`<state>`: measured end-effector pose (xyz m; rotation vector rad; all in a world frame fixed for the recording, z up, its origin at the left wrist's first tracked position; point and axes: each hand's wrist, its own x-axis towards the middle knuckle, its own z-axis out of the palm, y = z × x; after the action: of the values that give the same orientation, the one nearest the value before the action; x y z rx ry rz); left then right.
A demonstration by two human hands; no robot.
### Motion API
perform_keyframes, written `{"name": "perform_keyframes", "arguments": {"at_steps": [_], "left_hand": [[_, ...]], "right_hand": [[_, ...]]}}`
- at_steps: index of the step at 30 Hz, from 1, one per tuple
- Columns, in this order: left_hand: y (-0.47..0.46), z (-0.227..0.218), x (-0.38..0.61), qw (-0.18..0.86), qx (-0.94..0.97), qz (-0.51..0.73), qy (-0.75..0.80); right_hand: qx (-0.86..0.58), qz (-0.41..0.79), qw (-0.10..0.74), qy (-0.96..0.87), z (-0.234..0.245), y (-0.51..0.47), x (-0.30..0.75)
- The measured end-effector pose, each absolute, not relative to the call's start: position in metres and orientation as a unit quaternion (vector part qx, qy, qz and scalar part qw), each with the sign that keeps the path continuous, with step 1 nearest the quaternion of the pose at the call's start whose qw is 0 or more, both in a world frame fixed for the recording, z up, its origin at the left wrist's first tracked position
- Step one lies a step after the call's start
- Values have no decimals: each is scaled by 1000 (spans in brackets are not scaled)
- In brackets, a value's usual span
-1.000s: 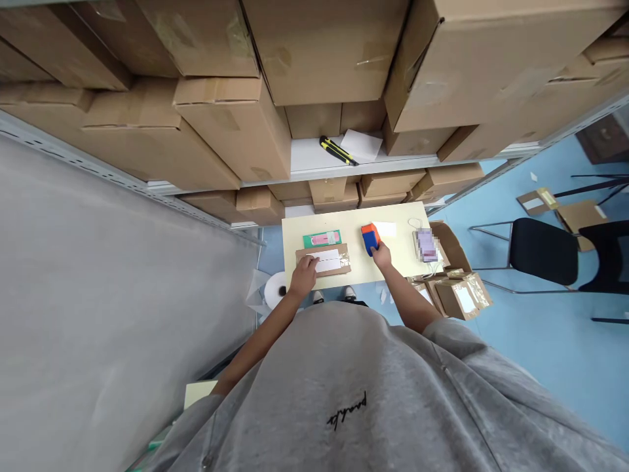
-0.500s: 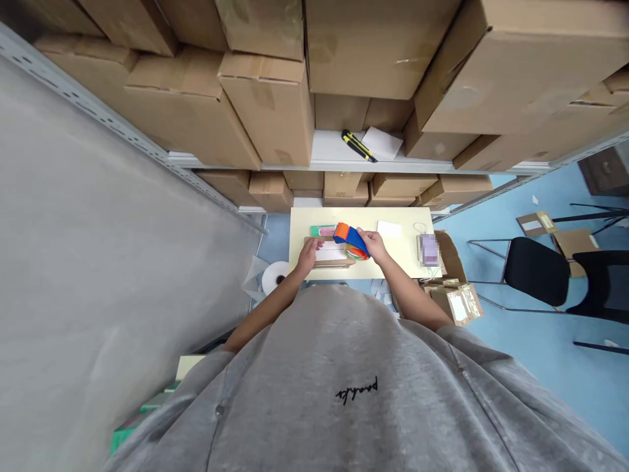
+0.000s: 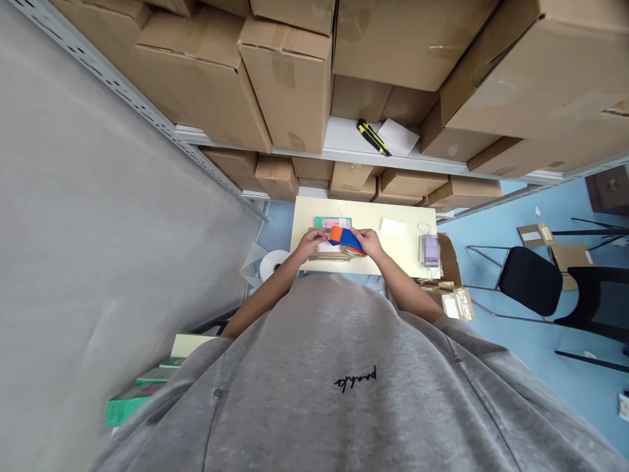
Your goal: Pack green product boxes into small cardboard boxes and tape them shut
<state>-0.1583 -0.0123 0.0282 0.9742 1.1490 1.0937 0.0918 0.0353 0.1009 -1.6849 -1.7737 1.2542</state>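
Observation:
A blue and orange packing-tape dispenser (image 3: 345,238) with its tape roll lies tilted over a flat cardboard parcel (image 3: 330,255), and my right hand (image 3: 369,244) is shut on it. My left hand (image 3: 312,244) rests on the parcel's left end, fingers spread, touching the dispenser's orange end or close to it. The dispenser and hands hide much of the parcel's white label. Both hands are over a pale yellow table (image 3: 314,213).
A green packet (image 3: 333,223), white paper (image 3: 392,227) and a blurred packet (image 3: 429,250) lie on the table. A white roll (image 3: 274,265) stands to its left, cardboard boxes (image 3: 452,303) to its right. Boxes fill the shelves ahead; a yellow-black utility knife (image 3: 373,137) lies on one.
My right hand has carried the dispenser left over the parcel, nearer my left hand. The view has tilted, so the shelves and table sit differently in the picture.

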Motion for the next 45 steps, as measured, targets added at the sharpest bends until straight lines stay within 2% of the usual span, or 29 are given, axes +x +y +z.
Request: {"name": "perform_keyframes", "arguments": {"at_steps": [17,24,30,36,41,45], "left_hand": [[-25,52,-177,504,419,496,569],[-35,55,-191,540,367,482,584],[-43,70,-196,398,482,486,610],[-49,76,-190,484,447,477,582],[-48,78,-188,482,429,478,596],[-46,78,-184,488,407,499,589]], "right_hand": [[-608,385,194,-666,115,45,94],[-603,399,175,-668,120,55,100],[-544,421,221,-691,111,56,94],[-504,457,232,-695,113,54,95],[-518,475,192,-685,121,54,100],[-498,496,196,-684,130,55,106]]}}
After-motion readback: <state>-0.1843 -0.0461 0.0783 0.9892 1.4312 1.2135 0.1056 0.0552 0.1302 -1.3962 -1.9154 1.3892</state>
